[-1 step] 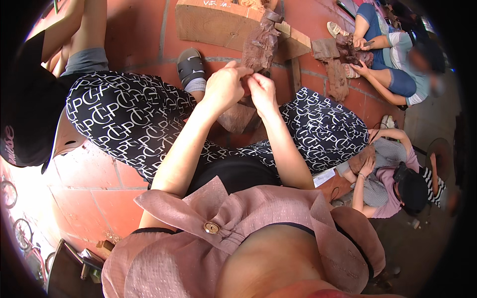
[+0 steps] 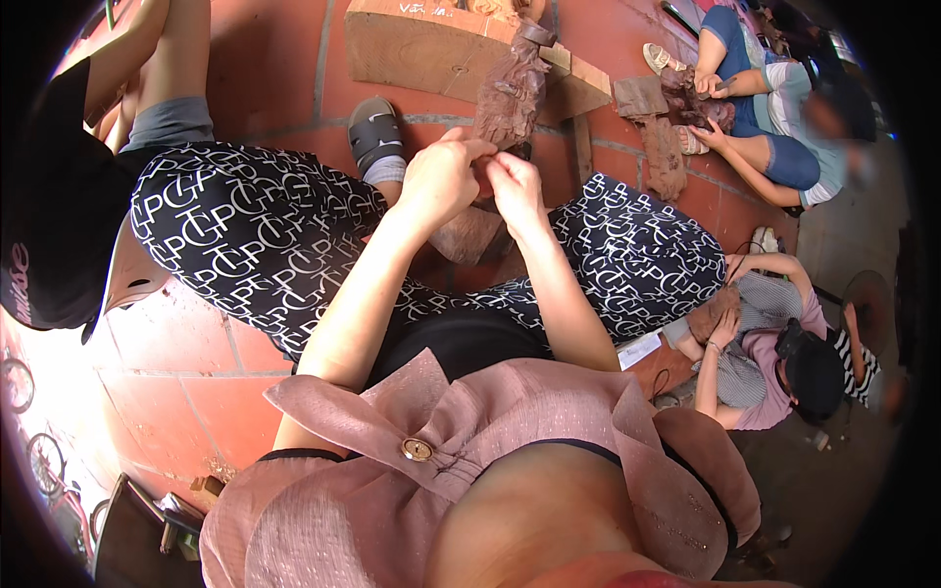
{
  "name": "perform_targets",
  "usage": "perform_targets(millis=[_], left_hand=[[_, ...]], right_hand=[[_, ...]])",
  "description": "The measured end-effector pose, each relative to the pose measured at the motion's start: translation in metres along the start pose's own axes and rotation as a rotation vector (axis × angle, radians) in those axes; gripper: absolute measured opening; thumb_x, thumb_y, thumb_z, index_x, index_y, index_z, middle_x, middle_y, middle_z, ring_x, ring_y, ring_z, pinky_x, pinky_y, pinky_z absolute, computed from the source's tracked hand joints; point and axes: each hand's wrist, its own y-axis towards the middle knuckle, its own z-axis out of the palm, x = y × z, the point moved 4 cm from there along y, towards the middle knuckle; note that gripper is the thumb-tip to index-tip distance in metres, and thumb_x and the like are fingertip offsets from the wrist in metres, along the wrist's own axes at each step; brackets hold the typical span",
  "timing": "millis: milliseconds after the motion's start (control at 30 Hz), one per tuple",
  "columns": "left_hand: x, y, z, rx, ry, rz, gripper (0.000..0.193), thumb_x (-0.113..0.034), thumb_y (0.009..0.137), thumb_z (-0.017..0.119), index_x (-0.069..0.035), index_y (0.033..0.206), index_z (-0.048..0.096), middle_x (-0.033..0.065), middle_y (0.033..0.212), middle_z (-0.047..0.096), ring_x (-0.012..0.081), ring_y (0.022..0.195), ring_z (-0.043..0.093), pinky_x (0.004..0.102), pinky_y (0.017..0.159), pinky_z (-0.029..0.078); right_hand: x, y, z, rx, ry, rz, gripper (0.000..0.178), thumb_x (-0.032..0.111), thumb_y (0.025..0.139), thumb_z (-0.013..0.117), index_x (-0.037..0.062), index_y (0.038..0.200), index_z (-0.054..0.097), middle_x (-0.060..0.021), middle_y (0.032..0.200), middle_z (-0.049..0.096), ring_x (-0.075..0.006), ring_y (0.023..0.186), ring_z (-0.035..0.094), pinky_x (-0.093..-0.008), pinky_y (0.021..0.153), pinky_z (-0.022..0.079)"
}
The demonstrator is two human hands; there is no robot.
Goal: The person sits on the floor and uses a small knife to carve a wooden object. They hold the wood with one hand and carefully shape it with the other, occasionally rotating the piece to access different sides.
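Observation:
A reddish-brown carved wooden figure (image 2: 511,95) leans against a pale wooden block beyond my knees. Just at its near end, my left hand (image 2: 440,184) and my right hand (image 2: 516,193) come together with fingertips almost meeting. Both hands are closed, the fingers bent into a pinch. Whatever lies between the fingertips is hidden or too small to make out. The left index finger reaches the lower end of the carving; whether it presses on it I cannot tell. Under my hands, between my legs, shows a smoother brown piece of wood (image 2: 469,237).
The large pale wooden block (image 2: 421,49) stands on the red tiled floor (image 2: 265,59). At the far right a person (image 2: 784,118) holds a dark carving, beside another wood piece (image 2: 652,137). A second person (image 2: 765,363) sits at right; another in a black cap (image 2: 49,235) is close at left.

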Motion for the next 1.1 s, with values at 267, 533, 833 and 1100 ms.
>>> perform_targets(millis=[267, 533, 833, 1100], left_hand=[[0.025, -0.021, 0.042, 0.046, -0.484, -0.145, 0.042, 0.008, 0.073, 0.059, 0.002, 0.114, 0.052, 0.0102, 0.105, 0.057, 0.0148, 0.104, 0.054, 0.0261, 0.088, 0.045], [0.001, -0.012, 0.020, -0.119, -0.123, -0.094, 0.043, 0.005, 0.071, 0.063, 0.000, 0.113, 0.054, 0.0115, 0.094, 0.060, 0.0180, 0.092, 0.059, 0.0268, 0.080, 0.047], [0.006, -0.001, 0.017, -0.095, -0.128, 0.019, 0.039, 0.001, 0.071, 0.063, -0.002, 0.110, 0.059, 0.0146, 0.087, 0.059, 0.0240, 0.084, 0.062, 0.0306, 0.076, 0.048], [0.014, -0.010, 0.024, 0.038, -0.190, 0.094, 0.038, -0.001, 0.072, 0.061, -0.001, 0.109, 0.058, 0.0153, 0.091, 0.060, 0.0250, 0.083, 0.060, 0.0321, 0.075, 0.047]], right_hand=[[-0.009, -0.015, -0.020, -0.066, -0.010, -0.050, 0.023, 0.019, 0.086, 0.060, 0.0001, 0.074, 0.058, 0.0013, 0.061, 0.053, -0.0042, 0.055, 0.045, -0.0212, 0.049, 0.037], [0.007, 0.011, -0.019, -0.091, -0.202, -0.163, 0.022, 0.018, 0.082, 0.062, -0.0003, 0.070, 0.059, -0.0017, 0.055, 0.051, -0.0077, 0.053, 0.044, -0.0268, 0.049, 0.037], [-0.005, 0.012, -0.018, -0.147, -0.060, -0.077, 0.021, 0.016, 0.082, 0.059, -0.0002, 0.069, 0.061, -0.0021, 0.057, 0.058, -0.0058, 0.053, 0.049, -0.0235, 0.050, 0.040], [-0.019, -0.004, -0.023, -0.117, -0.026, -0.045, 0.021, 0.014, 0.083, 0.058, -0.0011, 0.068, 0.061, -0.0042, 0.059, 0.060, -0.0076, 0.054, 0.054, -0.0233, 0.051, 0.042]])
